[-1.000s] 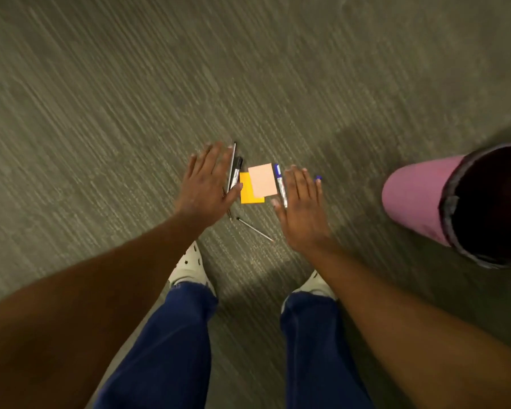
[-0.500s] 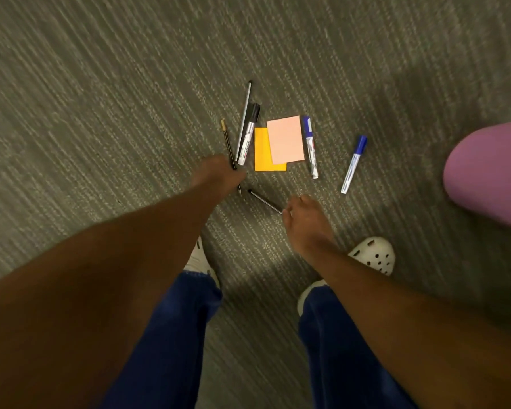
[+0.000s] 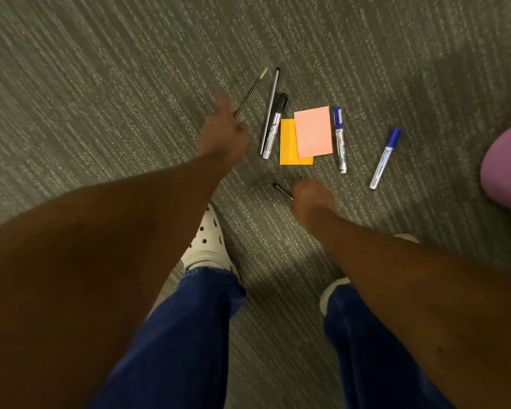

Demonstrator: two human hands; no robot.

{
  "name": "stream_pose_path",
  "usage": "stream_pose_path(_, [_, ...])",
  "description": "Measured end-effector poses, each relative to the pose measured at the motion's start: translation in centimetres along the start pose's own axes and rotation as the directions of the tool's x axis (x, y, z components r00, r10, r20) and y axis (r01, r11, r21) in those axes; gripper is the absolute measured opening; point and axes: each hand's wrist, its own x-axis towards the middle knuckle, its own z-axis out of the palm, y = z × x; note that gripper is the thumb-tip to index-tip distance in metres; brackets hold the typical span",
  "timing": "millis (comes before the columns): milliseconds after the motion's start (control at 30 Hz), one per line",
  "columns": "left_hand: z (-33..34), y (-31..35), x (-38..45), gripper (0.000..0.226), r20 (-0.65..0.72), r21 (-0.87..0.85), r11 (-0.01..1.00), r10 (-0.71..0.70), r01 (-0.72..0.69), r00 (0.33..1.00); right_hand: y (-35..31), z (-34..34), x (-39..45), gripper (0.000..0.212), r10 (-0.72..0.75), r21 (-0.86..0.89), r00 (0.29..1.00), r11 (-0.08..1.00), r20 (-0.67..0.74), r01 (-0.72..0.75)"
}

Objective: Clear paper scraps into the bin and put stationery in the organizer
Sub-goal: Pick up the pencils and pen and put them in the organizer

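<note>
Left hand (image 3: 223,137) has a closed grip on a striped pencil (image 3: 250,94); right hand (image 3: 311,199) pinches a thin black pen (image 3: 282,191). Both are light, stiff and thin, easy to hold mid-way. Markers and paper notes (image 3: 313,132) lie on the floor, far of the hands

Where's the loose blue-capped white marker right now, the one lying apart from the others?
In the head view, the blue-capped white marker lies on the grey carpet right of centre, between the other blue marker and the pink bin.
</note>
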Motion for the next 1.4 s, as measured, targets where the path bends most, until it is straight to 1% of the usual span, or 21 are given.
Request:
stream_pose_path(33, [0.1, 0.6, 0.4, 0.045, -0.004, -0.035, 0.999, 0.022, -0.022, 1.0, -0.1, 0.2, -0.2, 0.024, -0.013, -0.006, 1.0, 1.0, -0.009, 0.013])
stream_pose_path(100, [0.7, 2.1, 1.0, 0.05, 0.009, -0.042, 0.999, 0.013, -0.012, 1.0, 0.1, 0.5, -0.7, 0.021, -0.03, 0.033, 0.999, 0.999, -0.04, 0.032])
stream_pose_path(167, [1.7, 3.0, 1.6, 0.047, 0.057, -0.003, 1.0, -0.029, 0.029, 0.998, 0.4, 0.7, -1.3, 0.017, -0.008, 0.177, 0.997, 0.984, -0.078, 0.022])
stream_pose_path(267, [3.2, 3.6, 2.2, 0.044, 0.121, 0.09, 0.994, -0.064, 0.054, 0.991, 0.8, 0.6, -2.1, 0.015, 0.046, 0.391, 0.99, 0.921, -0.133, 0.009])
stream_pose_path(333, [3.8, 3.9, 2.5, 0.047, 0.119, 0.15, 0.988, -0.044, 0.026, 0.992, 1.1, 0.5, -2.6, 0.022, 0.059, 0.477, 0.985, 0.879, -0.161, 0.025])
stream_pose_path(433, [4.0, 4.2, 2.7, 0.045, 0.104, 0.216, 0.976, -0.013, -0.01, 0.995, 1.6, 0.2, -2.6, 0.02, 0.091, 0.635, 0.983, 0.772, -0.159, 0.031])
stream_pose_path(500, [3.8, 4.2, 2.8, 0.042, 0.132, 0.219, 0.975, -0.001, -0.028, 0.991, 1.7, -0.1, -2.2, 0.017, 0.134, 0.744, 0.98, 0.668, -0.145, 0.019])
stream_pose_path(567, [3.2, 4.0, 2.4, 0.036, 0.159, 0.17, 0.984, 0.016, -0.043, 0.987, 1.5, -0.8, -1.8, 0.012, 0.209, 0.823, 0.967, 0.568, -0.146, 0.002])
stream_pose_path(600, [2.8, 3.9, 2.0, 0.03, 0.161, 0.125, 0.991, 0.019, -0.04, 0.987, 1.3, -1.3, -1.7, 0.011, 0.261, 0.876, 0.957, 0.481, -0.125, -0.017])
stream_pose_path(667, [2.0, 3.7, 0.6, 0.022, 0.154, 0.061, 0.998, 0.02, -0.03, 0.988, 1.0, -2.7, -2.0, 0.012, 0.329, 0.976, 0.943, 0.215, -0.046, -0.027])
stream_pose_path(733, [1.0, 4.1, -1.8, 0.023, 0.192, 0.003, 1.0, -0.005, 0.004, 0.981, 1.1, -4.9, -3.2, 0.017, 0.333, 0.999, 0.943, -0.038, 0.007, 0.006])
stream_pose_path(767, [0.3, 4.6, -3.4, 0.024, 0.231, -0.064, 0.998, -0.011, 0.026, 0.973, 1.2, -6.1, -4.0, 0.023, 0.329, 0.992, 0.944, -0.118, 0.009, 0.032])
stream_pose_path(800, [-0.6, 5.3, -5.2, 0.025, 0.277, -0.146, 0.988, -0.005, 0.047, 0.961, 1.4, -7.3, -5.1, 0.031, 0.327, 0.985, 0.945, -0.163, -0.004, 0.06])
stream_pose_path(867, [-2.8, 7.3, -9.1, 0.027, 0.342, -0.267, 0.962, 0.039, 0.057, 0.939, 2.2, -9.7, -7.8, 0.054, 0.318, 0.977, 0.947, -0.18, -0.049, 0.111])
stream_pose_path(933, [-5.4, 10.1, -13.0, 0.027, 0.365, -0.325, 0.945, 0.089, 0.037, 0.927, 3.5, -12.2, -11.5, 0.081, 0.295, 0.977, 0.951, -0.152, -0.097, 0.147])
stream_pose_path(1000, [-8.2, 13.5, -16.4, 0.025, 0.378, -0.372, 0.927, 0.099, 0.054, 0.92, 5.0, -14.6, -15.8, 0.1, 0.264, 0.975, 0.955, -0.14, -0.132, 0.174])
stream_pose_path(1067, [-11.4, 17.4, -19.5, 0.026, 0.363, -0.386, 0.921, 0.106, 0.046, 0.926, 6.6, -17.1, -20.7, 0.102, 0.241, 0.966, 0.958, -0.165, -0.158, 0.201])
stream_pose_path(1133, [-14.9, 21.9, -22.6, 0.03, 0.363, -0.384, 0.923, 0.126, 0.025, 0.923, 8.4, -20.4, -26.0, 0.097, 0.25, 0.959, 0.955, -0.192, -0.158, 0.209])
stream_pose_path(1267, [-21.6, 32.2, -29.6, 0.038, 0.467, -0.39, 0.921, 0.19, 0.009, 0.864, 11.8, -27.4, -38.1, 0.096, 0.329, 0.929, 0.929, -0.261, -0.17, 0.262])
stream_pose_path(1333, [-24.0, 37.9, -33.1, 0.032, 0.506, -0.393, 0.919, 0.229, -0.014, 0.832, 13.6, -30.8, -43.9, 0.094, 0.4, 0.9, 0.892, -0.277, -0.21, 0.336])
stream_pose_path(1400, [-25.6, 43.6, -36.6, 0.018, 0.532, -0.43, 0.902, 0.288, -0.038, 0.797, 15.8, -33.8, -49.4, 0.092, 0.447, 0.864, 0.857, -0.292, -0.256, 0.411])
